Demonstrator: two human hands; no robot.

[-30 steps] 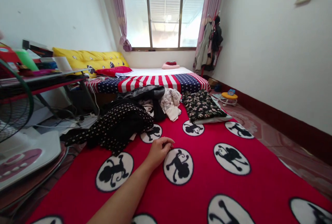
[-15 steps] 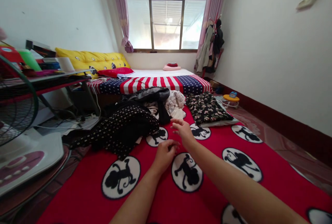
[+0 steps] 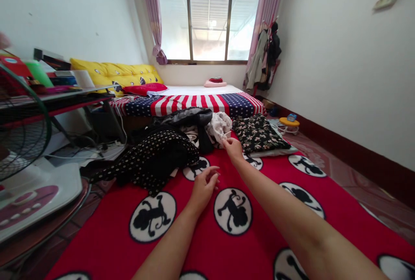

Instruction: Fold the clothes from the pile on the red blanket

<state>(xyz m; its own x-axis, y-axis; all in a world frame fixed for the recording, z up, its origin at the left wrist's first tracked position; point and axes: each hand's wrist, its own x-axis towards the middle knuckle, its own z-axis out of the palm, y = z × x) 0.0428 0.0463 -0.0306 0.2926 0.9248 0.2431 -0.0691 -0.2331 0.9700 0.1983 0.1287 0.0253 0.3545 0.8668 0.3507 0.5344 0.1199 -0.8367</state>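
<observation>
My right hand [image 3: 232, 147] reaches forward and pinches the lower edge of a white patterned garment [image 3: 219, 126] in the clothes pile. My left hand [image 3: 203, 187] hovers just over the red blanket [image 3: 272, 193] with monkey circles, fingers loosely curled and apart, holding nothing. A black polka-dot garment [image 3: 155, 156] lies to the left of it, and a dark grey garment [image 3: 184, 117] sits on top of the pile. A folded black floral garment [image 3: 257, 135] lies to the right of my right hand.
A bed with a stars-and-stripes cover [image 3: 194, 102] and yellow cushions [image 3: 113, 72] stands behind the pile. A cluttered desk [image 3: 58, 94], a fan [image 3: 19, 128] and cables are at left. Clothes hang on a rack [image 3: 264, 57] by the window; a small yellow stool [image 3: 288, 123] stands by the right wall.
My right arm came into view and stretched forward to the white garment, closing its fingers on the edge. My left hand lifted slightly and stayed near the same spot.
</observation>
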